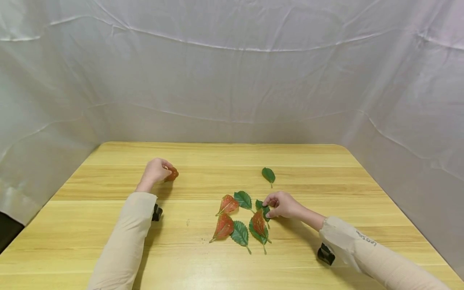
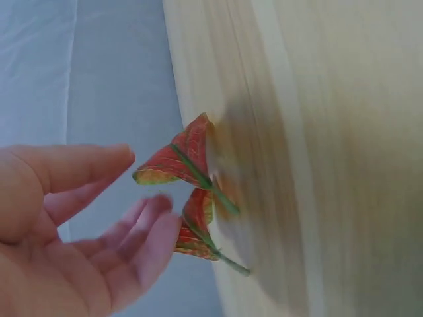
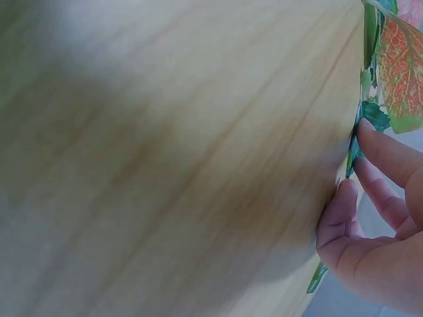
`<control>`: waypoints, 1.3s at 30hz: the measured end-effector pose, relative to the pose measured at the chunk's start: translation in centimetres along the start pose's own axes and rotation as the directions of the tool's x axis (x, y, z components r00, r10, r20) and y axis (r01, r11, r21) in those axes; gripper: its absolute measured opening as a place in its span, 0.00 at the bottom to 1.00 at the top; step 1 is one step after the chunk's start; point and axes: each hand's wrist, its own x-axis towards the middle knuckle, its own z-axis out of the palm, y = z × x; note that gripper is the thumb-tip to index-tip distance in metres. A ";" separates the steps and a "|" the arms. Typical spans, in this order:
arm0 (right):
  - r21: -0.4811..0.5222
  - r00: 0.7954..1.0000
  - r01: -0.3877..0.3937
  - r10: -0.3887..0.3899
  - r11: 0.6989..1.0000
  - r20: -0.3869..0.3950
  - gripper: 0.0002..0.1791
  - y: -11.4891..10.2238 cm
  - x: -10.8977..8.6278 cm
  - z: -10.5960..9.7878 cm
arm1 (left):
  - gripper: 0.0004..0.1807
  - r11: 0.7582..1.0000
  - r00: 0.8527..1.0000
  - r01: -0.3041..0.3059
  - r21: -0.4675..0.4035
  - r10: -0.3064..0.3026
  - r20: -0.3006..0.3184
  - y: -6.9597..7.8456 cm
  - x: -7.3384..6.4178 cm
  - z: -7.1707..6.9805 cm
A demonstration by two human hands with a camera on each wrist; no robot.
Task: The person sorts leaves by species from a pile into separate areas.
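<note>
In the head view, my left hand (image 1: 156, 170) is over the far left of the table beside red artificial leaves (image 1: 174, 175). The left wrist view shows two, an upper red leaf (image 2: 188, 153) and a lower red leaf (image 2: 198, 224), both with green stems. Thumb and fingers are spread apart near them, with a gap between. My right hand (image 1: 284, 205) is low at the right of the leaf group, its fingertips touching a green leaf (image 1: 259, 204) partly hidden beneath them. Just below, a red leaf (image 1: 258, 221) overlaps another green leaf (image 1: 253, 231).
Two red leaves, an upper one (image 1: 228, 204) and a lower one (image 1: 224, 225), lie mid-table beside two green leaves (image 1: 243, 199). A single green leaf (image 1: 268, 174) lies farther back. Pale sheeting (image 1: 232, 88) encloses the wooden table (image 1: 188, 262) at the back and sides.
</note>
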 end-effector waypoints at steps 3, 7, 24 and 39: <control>0.000 1.000 -0.007 0.007 1.000 0.002 0.13 -0.1 0.0 -0.1 | 0.13 0.998 0.997 0.022 0.055 -0.019 -0.070 0.7 -0.5 0.0; 0.007 1.000 -0.020 0.020 1.000 0.003 0.13 -0.1 0.0 -0.2 | 0.13 0.994 0.991 0.018 0.108 -0.004 -0.133 1.8 -0.8 0.0; -0.021 1.000 -0.003 0.003 1.000 -0.007 0.11 0.1 0.0 -0.3 | 0.09 0.969 0.973 -0.200 0.144 0.214 -0.084 5.1 -1.3 2.3; -0.033 1.000 0.018 -0.019 0.999 -0.018 0.09 -0.2 0.3 0.0 | 0.08 0.951 0.950 -0.308 0.034 0.306 0.055 7.7 -2.7 4.6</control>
